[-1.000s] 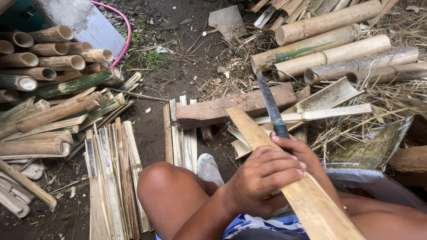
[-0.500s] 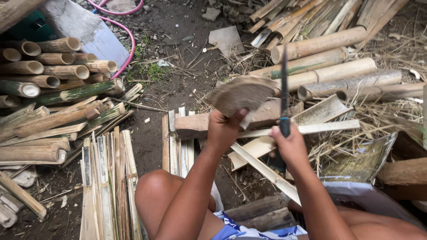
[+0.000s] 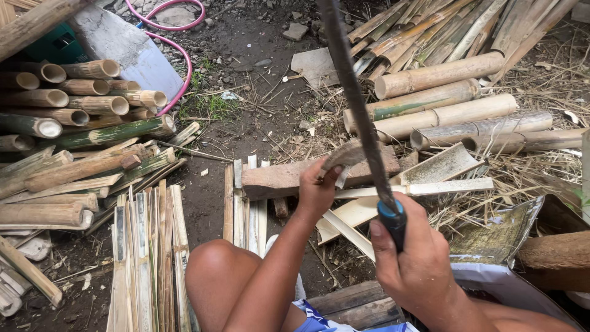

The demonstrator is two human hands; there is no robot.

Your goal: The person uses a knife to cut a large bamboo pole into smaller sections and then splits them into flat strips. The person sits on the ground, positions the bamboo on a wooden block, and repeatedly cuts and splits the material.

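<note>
- Right hand [image 3: 418, 258] is wrapped tight around the blue handle [image 3: 393, 220] of a long dark blade [image 3: 353, 92], fingers closed fully on the grip.
- That blade rises steeply from the fist and runs off the top edge of the head view, raised well clear of the ground.
- Left hand [image 3: 318, 189] is out in front, fingers clamped on a curved bamboo piece [image 3: 345, 155], holding it at its near end.
- The bamboo piece sits just above a flat wooden block [image 3: 279, 179] that lies across the dirt; whether the two are touching, I cannot tell.
- The blade crosses in front of the bamboo piece from this angle, and its edge looks close to it.
- Pale split bamboo slats [image 3: 424, 187] lie just behind and right of the block, near the right hand.
- On the left there is a stack of round bamboo poles [image 3: 74, 104], with a bundle of thin flat strips [image 3: 147, 246] lying beside the bare knee [image 3: 215, 270].
- More thick poles [image 3: 442, 74] are piled top right, and a pink hose [image 3: 184, 67] curls across the soil at the top.
</note>
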